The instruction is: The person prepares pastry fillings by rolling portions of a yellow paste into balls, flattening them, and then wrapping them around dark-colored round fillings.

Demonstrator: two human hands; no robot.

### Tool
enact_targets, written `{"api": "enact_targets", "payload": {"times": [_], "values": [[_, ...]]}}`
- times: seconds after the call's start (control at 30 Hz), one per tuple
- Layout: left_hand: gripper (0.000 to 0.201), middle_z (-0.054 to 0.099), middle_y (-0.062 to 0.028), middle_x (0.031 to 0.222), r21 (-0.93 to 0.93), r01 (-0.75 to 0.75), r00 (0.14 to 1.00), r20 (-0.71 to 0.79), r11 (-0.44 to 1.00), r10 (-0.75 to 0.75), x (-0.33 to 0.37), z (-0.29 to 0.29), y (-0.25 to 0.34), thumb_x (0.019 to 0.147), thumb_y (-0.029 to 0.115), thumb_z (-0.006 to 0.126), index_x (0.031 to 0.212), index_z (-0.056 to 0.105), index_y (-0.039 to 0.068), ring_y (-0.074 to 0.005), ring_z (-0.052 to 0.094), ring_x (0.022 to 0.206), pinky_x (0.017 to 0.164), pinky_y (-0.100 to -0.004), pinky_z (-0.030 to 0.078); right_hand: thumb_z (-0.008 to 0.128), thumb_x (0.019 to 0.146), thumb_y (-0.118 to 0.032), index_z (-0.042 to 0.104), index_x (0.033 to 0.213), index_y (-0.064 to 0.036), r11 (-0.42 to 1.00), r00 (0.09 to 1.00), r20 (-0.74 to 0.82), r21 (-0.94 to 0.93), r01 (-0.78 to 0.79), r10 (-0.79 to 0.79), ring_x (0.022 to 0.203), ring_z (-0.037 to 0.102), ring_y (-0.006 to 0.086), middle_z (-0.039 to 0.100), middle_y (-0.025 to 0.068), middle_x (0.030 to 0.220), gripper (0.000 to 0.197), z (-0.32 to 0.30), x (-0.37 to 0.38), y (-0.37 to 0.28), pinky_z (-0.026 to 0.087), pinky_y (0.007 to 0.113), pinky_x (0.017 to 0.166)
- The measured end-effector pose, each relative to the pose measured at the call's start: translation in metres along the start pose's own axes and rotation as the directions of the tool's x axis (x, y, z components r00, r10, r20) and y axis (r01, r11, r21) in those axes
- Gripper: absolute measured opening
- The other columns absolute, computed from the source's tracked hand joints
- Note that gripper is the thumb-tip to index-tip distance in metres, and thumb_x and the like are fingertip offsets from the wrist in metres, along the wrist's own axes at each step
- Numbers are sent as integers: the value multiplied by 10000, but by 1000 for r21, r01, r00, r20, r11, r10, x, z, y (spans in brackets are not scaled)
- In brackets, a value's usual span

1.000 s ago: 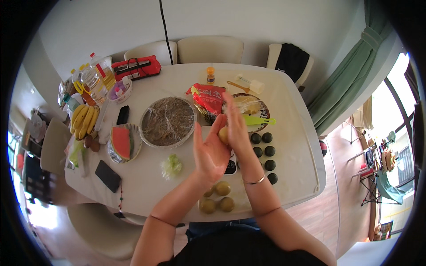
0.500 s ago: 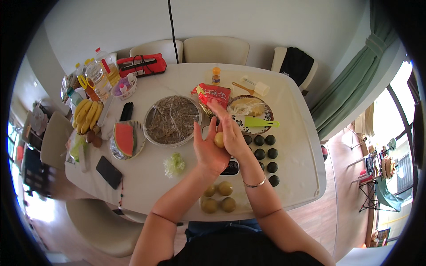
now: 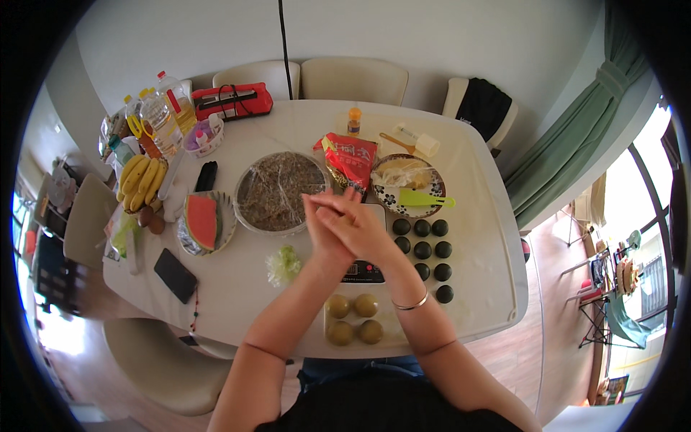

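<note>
My left hand and my right hand are pressed together above the table, the right palm laid over the left. A yellow-brown dough ball is enclosed between the palms; the hands hide it now, but the earlier frame shows it. Below them, partly covered, lies a kitchen scale with a black panel. Several yellow-brown dough balls sit nearer my body. To the right stand rows of dark green-black balls. A patterned plate holds pale dough under plastic film, with a green spatula across it.
Left of my hands are a film-covered bowl of brown filling, crumpled plastic, watermelon and a phone. Beyond are a red bag and small orange-capped bottle. Bananas and oil bottles stand far left.
My palms have closed together and the right hand has turned over the left, so the dough ball no longer shows. The hands have come slightly nearer my body.
</note>
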State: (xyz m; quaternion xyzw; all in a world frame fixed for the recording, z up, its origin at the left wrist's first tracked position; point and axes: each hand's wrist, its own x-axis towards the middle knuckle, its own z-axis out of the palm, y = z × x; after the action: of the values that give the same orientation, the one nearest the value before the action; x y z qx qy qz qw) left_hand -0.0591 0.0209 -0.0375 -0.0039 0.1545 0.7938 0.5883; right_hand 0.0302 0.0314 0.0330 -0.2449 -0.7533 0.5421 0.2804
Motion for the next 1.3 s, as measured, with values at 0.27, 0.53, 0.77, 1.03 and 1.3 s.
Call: {"api": "enact_targets", "payload": {"times": [0.27,0.53,0.77,1.03,1.3], "values": [[611,421,-59,1462,99,-39,971,239,994,14,-35,48,7,1011,547,273,1473,317,150,-245,385,1361,1124,-411,317,449,1031,-291,604,1234,-8,924,901,-240,35,380,-362,1136,569,186,598,139,1288,381,-3,10,19,434,299,957],[785,358,-36,1517,324,74,958,239,943,-158,-57,53,-19,950,700,199,1510,271,154,-220,278,1431,1144,-412,253,470,1015,-267,504,1330,33,927,910,-320,179,330,-262,1341,424,269,514,175,1391,437,-21,7,7,301,365,1114],[797,293,-85,1548,125,-126,979,175,984,104,-27,42,29,942,697,274,1511,262,139,-225,255,1434,1189,-398,147,523,981,-183,484,1362,1,849,900,-40,-351,394,-434,1330,441,353,496,228,1382,425,4,-20,-25,358,379,1076],[814,269,-138,1553,3,90,981,170,996,-89,-33,45,12,972,630,266,1525,116,52,-296,236,1451,1177,-444,215,562,969,-223,507,1338,-1,933,953,-133,-277,230,-274,1164,587,344,587,222,1274,433,-13,-6,1,456,376,973],[772,437,-79,1429,232,-94,985,166,968,56,-41,49,10,942,678,308,1446,356,96,-223,399,1336,1117,-394,299,507,992,-280,493,1328,37,885,888,-101,-186,426,-449,1321,428,398,481,253,1385,463,5,-8,-13,359,426,1077]]}}
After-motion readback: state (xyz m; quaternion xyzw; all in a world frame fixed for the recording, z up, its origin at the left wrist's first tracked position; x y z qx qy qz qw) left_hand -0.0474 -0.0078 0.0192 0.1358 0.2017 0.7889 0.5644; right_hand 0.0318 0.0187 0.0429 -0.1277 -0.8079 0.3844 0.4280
